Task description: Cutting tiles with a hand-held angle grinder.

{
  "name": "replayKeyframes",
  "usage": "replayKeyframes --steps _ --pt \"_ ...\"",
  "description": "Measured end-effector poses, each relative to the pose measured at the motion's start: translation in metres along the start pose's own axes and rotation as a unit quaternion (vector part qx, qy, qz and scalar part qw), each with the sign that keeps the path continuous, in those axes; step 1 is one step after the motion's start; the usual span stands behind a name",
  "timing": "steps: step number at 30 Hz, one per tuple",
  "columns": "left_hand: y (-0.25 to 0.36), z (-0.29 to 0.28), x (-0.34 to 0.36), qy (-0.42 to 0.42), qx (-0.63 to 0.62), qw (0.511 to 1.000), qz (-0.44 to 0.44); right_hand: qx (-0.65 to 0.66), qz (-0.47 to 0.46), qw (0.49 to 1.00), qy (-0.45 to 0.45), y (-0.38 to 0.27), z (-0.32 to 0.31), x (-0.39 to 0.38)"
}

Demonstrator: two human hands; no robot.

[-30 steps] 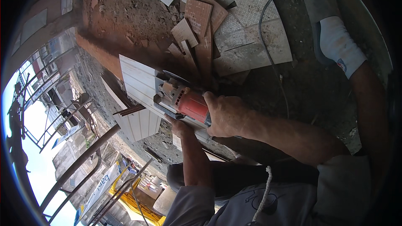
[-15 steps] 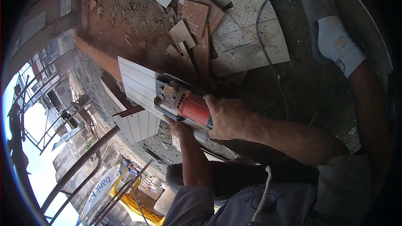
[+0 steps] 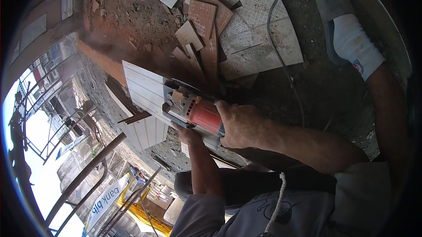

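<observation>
My right hand (image 3: 239, 125) is wrapped around the rear of a red handheld tile cutter (image 3: 203, 115). The cutter's metal base rests on a pale striped tile (image 3: 145, 86), and its dark disc lies along the tile's far edge. My left hand (image 3: 187, 135) grips the tile's near edge, close beside the cutter's base plate; its fingertips are partly hidden there. Reddish dust spreads off the far side of the tile over the ground.
Broken brown tiles (image 3: 203, 19) and large whitish tiles (image 3: 263, 39) lie beyond the cutter. A grey cable (image 3: 274, 43) runs across them. Another striped tile (image 3: 145, 131) lies under the worked one. My sock-covered foot (image 3: 351, 39) is at right; metal railings (image 3: 83, 177) stand at left.
The view has shifted very slightly. The cutter, the tile and both hands keep nearly the same places, with dust still in the air.
</observation>
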State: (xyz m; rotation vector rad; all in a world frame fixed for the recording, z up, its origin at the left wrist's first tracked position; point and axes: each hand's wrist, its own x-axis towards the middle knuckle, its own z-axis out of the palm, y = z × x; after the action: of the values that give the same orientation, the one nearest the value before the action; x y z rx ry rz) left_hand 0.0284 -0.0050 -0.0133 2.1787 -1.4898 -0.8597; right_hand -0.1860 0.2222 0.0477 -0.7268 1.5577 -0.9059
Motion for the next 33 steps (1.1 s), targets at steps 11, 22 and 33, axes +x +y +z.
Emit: replayKeyframes --steps 11,22,33 --pt "-0.006 0.001 0.01 -0.006 -0.106 0.994 -0.011 0.003 0.0 1.0 -0.005 0.003 0.001 -0.003" --pt "-0.004 0.002 0.008 -0.015 -0.119 0.992 -0.031 -0.005 -0.005 1.0 0.004 0.005 0.002 -0.006" --pt "-0.012 -0.003 0.027 -0.072 -0.151 0.982 -0.085 -0.012 -0.004 1.0 0.007 0.009 0.003 -0.01"
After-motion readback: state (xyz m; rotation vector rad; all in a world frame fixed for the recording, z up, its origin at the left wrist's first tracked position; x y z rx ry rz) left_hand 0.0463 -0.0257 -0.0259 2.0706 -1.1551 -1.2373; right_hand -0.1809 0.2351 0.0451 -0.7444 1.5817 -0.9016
